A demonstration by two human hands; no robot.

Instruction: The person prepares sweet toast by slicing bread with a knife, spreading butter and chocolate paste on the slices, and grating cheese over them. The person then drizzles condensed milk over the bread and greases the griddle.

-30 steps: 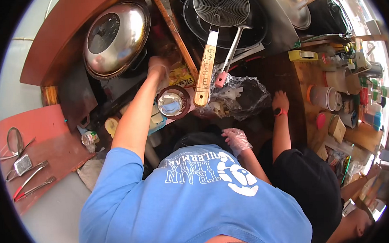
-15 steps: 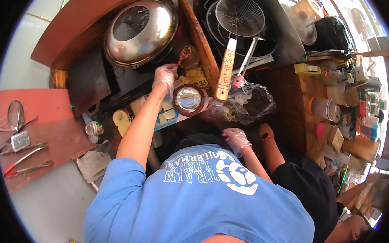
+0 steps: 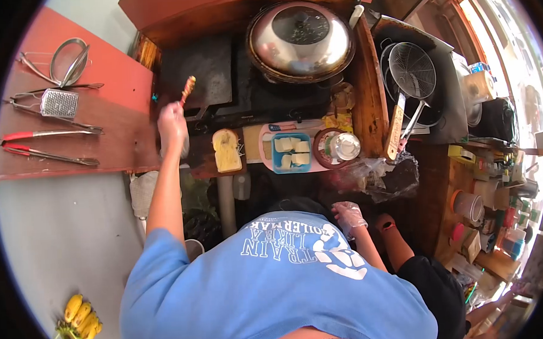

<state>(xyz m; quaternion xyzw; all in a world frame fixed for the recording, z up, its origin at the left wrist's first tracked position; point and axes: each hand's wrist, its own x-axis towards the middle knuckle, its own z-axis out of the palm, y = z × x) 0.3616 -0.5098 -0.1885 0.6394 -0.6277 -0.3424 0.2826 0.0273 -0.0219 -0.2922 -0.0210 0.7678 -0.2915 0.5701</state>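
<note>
My left hand (image 3: 173,128), in a clear plastic glove, is closed around a short reddish stick-like utensil (image 3: 188,90) with a yellowish, smeared tip pointing up. It is raised near the left end of the stove, by a flat dark griddle plate (image 3: 209,69). A slice of bread (image 3: 226,151) with a yellowish top lies to its right on a board. Farther right are a blue container (image 3: 292,170) of pale blocks and a round brown-rimmed jar (image 3: 337,147). My right hand (image 3: 348,216), also gloved, hangs low near my body with fingers loosely bent, holding nothing visible.
A domed lid (image 3: 302,38) covers a large pan at the back. A wire skimmer (image 3: 411,71) rests over another pan on the right. Tongs (image 3: 52,133) and a grater (image 3: 59,103) lie on the red shelf at left. Another person's arm (image 3: 396,240) is close on my right.
My left hand has carried the utensil leftward from beside the jar to near the griddle plate. The view has turned left, bringing the bread into fuller sight. My right hand stays low.
</note>
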